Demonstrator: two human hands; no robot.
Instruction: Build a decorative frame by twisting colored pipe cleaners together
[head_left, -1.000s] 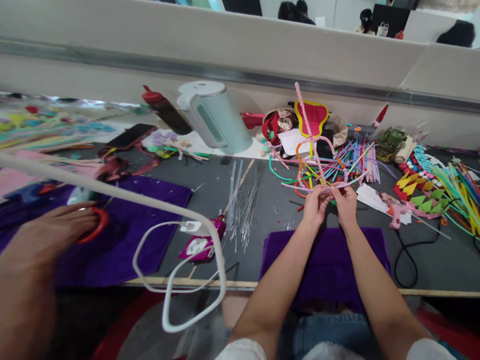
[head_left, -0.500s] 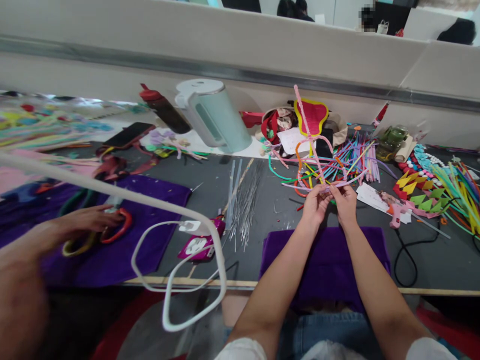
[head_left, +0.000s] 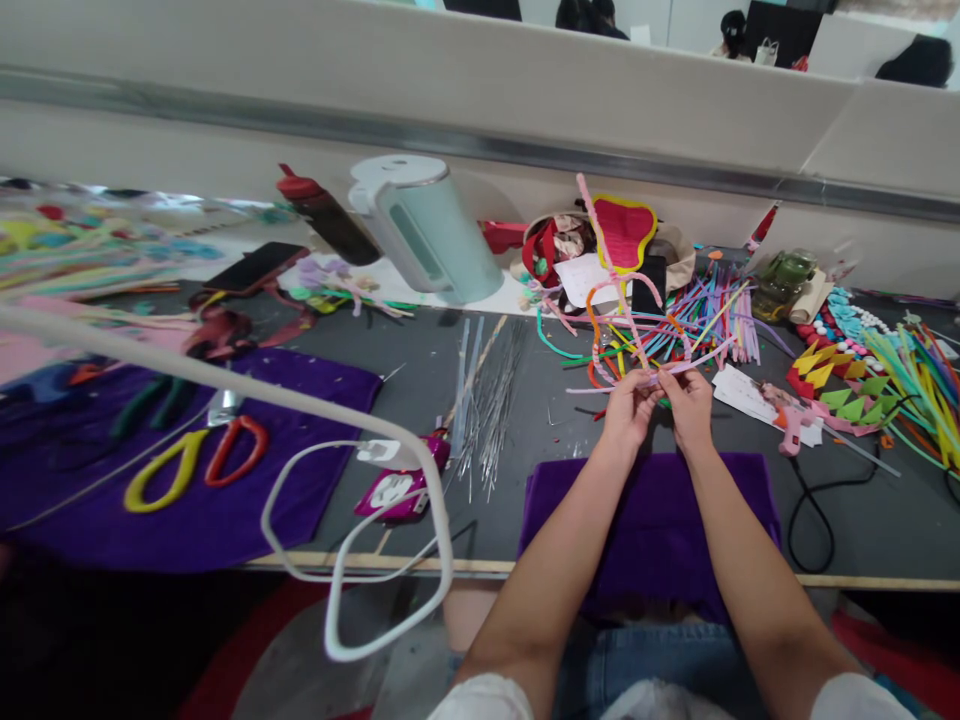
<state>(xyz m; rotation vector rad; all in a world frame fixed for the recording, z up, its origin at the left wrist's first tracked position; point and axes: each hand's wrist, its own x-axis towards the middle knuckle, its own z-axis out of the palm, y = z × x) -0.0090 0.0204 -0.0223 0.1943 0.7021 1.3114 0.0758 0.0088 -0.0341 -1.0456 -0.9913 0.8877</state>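
Note:
My left hand and my right hand meet above the desk with their fingers pinched close together. Between them they hold fuzzy pipe cleaners. A long pink pipe cleaner rises from the fingertips and leans to the left. Lilac pipe cleaners stick out sideways from both hands. An orange and pink bent loop stands just beyond the fingers; whether it is joined to the held stems I cannot tell. Beneath my forearms lies a folded purple cloth.
Loose pipe cleaners lie behind my hands. On the right is a pink glue gun with a black cord. Leftward are thin wires, a white cable, a kettle, a bottle and yellow-and-red-handled scissors on purple cloth.
Another person's hand at the left has let go of the scissors and left the view. The tall pink pipe cleaner's tip has swung slightly left; my hands have barely moved.

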